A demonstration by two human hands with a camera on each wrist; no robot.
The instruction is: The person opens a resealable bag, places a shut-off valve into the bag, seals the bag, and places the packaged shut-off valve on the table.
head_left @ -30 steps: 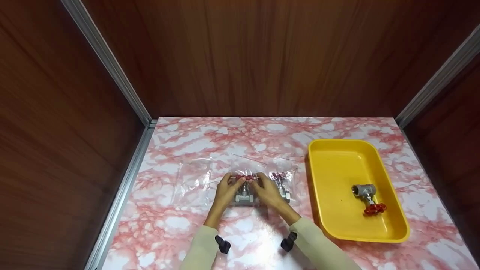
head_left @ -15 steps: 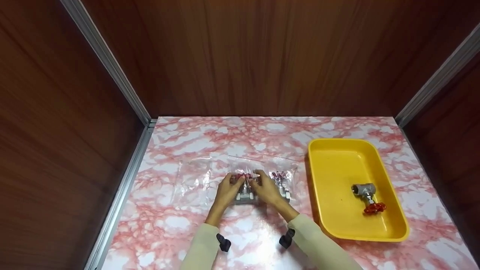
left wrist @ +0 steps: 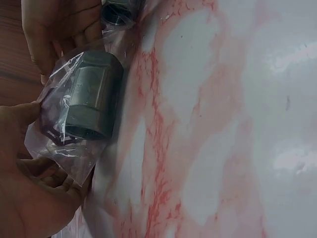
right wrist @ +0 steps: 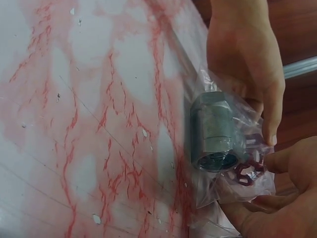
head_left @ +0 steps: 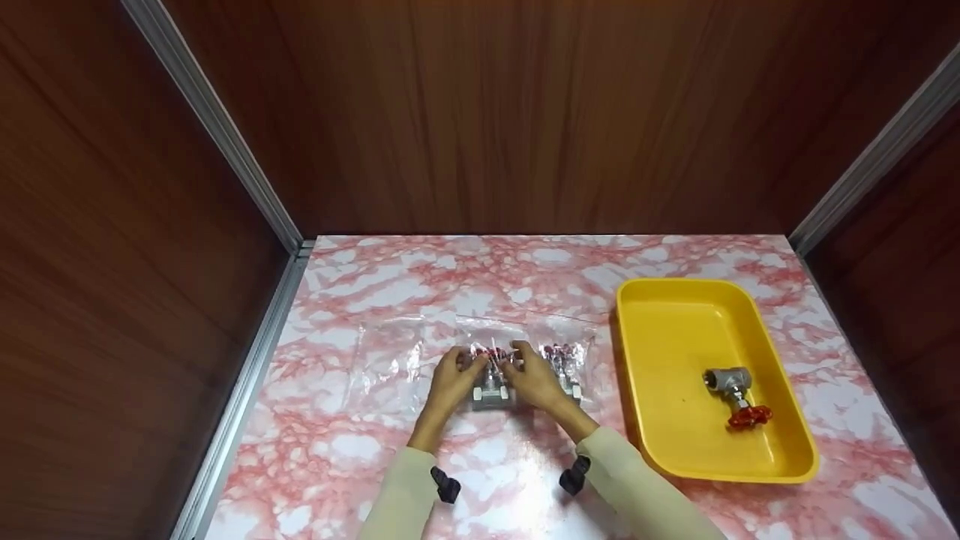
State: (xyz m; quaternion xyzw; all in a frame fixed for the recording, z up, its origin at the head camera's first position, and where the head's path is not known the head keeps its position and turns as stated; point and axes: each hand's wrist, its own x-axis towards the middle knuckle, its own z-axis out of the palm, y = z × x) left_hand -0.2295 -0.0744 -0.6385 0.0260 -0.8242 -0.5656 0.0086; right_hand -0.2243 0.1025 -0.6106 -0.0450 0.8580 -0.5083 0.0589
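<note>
A gate valve (head_left: 491, 396) with a red handwheel (right wrist: 247, 173) lies inside a clear plastic bag (left wrist: 79, 161) on the table, its grey hexagonal-ended body toward the person. My left hand (head_left: 451, 381) grips the bag at the left of the handwheel, thumb on top. From the other side my right hand (head_left: 536, 379) holds the bag by the handwheel, with thumb and fingers curled around the plastic. Just right of it, partly behind the right hand, lies a second bagged valve (head_left: 568, 375). A flat clear bag (head_left: 386, 360) lies to the left.
A yellow tray (head_left: 664, 442) stands on the right, holding one unbagged valve (head_left: 739, 397) with a red handwheel. Brown wood-look panels (head_left: 480, 120) with metal edge strips enclose the back and sides of the pink marbled table (head_left: 352, 487).
My right fingers have moved slightly away from the handwheel, leaving a wider gap between the hands. The bag's top edge has shifted a little. The left hand stays almost in place.
</note>
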